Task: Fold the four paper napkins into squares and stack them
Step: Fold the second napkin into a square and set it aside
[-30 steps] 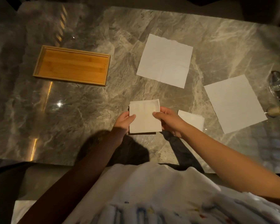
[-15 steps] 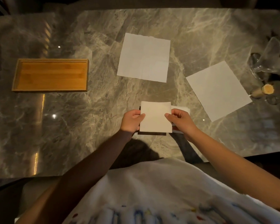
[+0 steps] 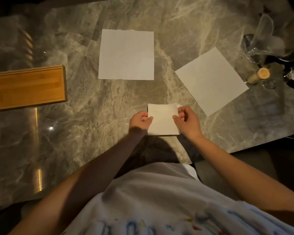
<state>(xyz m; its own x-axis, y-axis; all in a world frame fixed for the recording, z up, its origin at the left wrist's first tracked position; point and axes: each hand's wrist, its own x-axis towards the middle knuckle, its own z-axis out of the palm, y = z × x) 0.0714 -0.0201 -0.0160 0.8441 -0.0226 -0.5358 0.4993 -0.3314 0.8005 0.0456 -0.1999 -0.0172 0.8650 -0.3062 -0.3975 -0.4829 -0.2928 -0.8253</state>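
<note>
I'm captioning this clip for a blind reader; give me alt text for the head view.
Both hands, left and right, hold a folded napkin over a marble table. Two unfolded napkins, one ahead and one to the right, lie flat; a wooden tray sits at left.

**Bare forearms, white printed shirt**

Both forearms are bare from wrist to elbow, with no sleeve, watch, ring or band showing on them. The left hand (image 3: 139, 122) and the right hand (image 3: 187, 123) wear no gloves. The torso is covered by a loose white shirt (image 3: 153, 192) of soft, slightly fuzzy cloth. Across its lower part runs a printed design in pale blue strokes, dotted with small red and yellow flecks; the print is too blurred to read.
</note>
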